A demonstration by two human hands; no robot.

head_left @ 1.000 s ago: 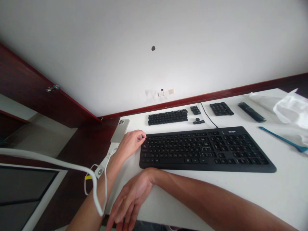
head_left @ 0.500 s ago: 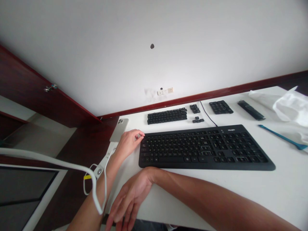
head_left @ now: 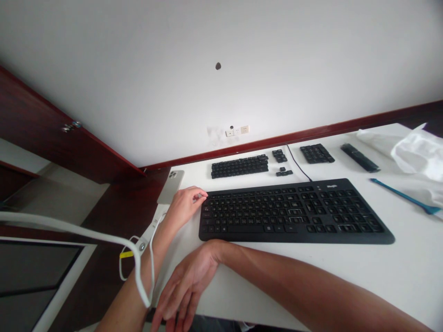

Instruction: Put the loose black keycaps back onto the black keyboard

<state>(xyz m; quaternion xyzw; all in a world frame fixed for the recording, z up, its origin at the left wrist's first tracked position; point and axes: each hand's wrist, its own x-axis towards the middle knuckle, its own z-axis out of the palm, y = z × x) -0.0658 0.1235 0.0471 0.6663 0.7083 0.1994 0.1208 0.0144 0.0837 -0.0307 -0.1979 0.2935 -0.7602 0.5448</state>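
A black keyboard (head_left: pixel 263 235) lies on the white table, its key area showing many sockets without caps. My left hand (head_left: pixel 187 203) is at the keyboard's upper left corner. Its thumb and forefinger are pinched together there, and what lies between the tips is too small to make out. My right hand (head_left: pixel 188 286) rests at the table's front edge, below the keyboard's left end. Its fingers hang loosely apart and hold nothing. Behind the keyboard, loose black keycaps (head_left: pixel 239 167) lie in rows.
More keycaps (head_left: pixel 316 153) form a block farther right, near a black packet (head_left: pixel 360 157). A blue pry tool (head_left: pixel 404 196) and a white bag (head_left: pixel 415 150) lie at the right. At the left are a phone (head_left: pixel 170 186), a power strip (head_left: pixel 152 230) and a hanging white cable (head_left: pixel 86 234).
My left thumb and forefinger have drawn slightly closer at the keyboard's corner. My right hand stays in place, and the view has shifted a little.
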